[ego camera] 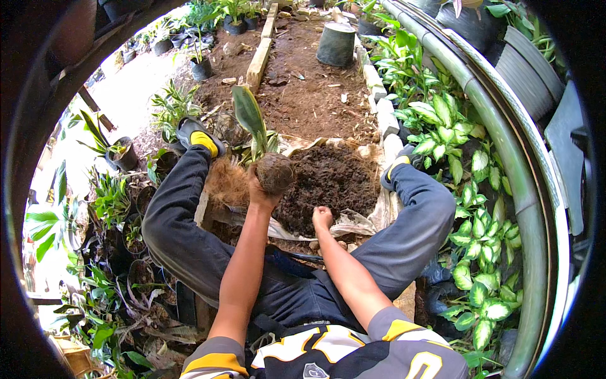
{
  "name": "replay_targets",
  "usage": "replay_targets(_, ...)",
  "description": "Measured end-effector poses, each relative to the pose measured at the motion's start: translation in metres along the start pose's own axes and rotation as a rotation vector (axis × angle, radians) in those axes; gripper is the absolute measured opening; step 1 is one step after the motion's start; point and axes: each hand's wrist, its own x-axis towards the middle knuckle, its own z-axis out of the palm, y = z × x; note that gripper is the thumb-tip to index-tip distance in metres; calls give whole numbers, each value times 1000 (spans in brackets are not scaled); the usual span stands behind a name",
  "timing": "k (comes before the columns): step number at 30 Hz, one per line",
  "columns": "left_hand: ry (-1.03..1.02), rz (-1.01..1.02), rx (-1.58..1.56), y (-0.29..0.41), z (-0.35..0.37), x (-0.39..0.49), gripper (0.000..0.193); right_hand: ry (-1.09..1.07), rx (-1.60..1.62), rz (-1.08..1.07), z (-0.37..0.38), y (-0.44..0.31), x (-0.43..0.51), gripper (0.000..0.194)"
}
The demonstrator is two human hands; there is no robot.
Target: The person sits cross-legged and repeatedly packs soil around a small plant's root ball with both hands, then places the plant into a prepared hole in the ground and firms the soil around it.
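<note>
My left hand (pixel 261 192) grips a round brown ball (pixel 275 173) wrapped in fibre, its fingers around the left side. A broad green leaf with pale edges, like a snake plant leaf (pixel 249 116), rises from behind the ball. My right hand (pixel 323 218) is curled over the near edge of a heap of dark soil (pixel 331 182); whether anything is pinched in it cannot be made out. The soil lies on a pale sack sheet (pixel 374 213) between my legs. Loose coconut fibre (pixel 227 182) is piled left of the ball.
An upturned black pot (pixel 336 44) stands on the bare earth ahead. Wooden strips (pixel 259 64) and pale blocks (pixel 387 116) border this bed. Potted plants (pixel 124 152) crowd the left; variegated leafy plants (pixel 478 265) and a bamboo pole (pixel 528 213) line the right.
</note>
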Motion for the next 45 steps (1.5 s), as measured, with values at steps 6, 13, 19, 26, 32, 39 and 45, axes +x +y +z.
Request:
replay_targets(6, -54, 94, 31, 11, 1, -5, 59, -123, -347, -186, -4, -1, -23, 45)
replay_targets(13, 87, 205, 196, 5, 11, -10, 46, -283, -450, -527, 13, -16, -15, 76)
replay_targets(19, 261, 301, 326, -5, 23, -13, 49, -390, -701, -485, 8, -26, -22, 57)
replay_targets(26, 417, 304, 468, -13, 15, -11, 57, -306, -737, -683, 13, -13, -22, 48)
replay_targets(32, 471, 281, 599, -17, 5, -4, 62, -264, -778, -791, 18, -6, -4, 30)
replay_targets(39, 598, 218, 746, -18, 7, -11, 76, -265, -346, -252, 12, -16, 12, 36)
replay_targets(45, 527, 222, 527, -11, 0, -3, 75, -296, 612, 307, 7, -8, 40, 59)
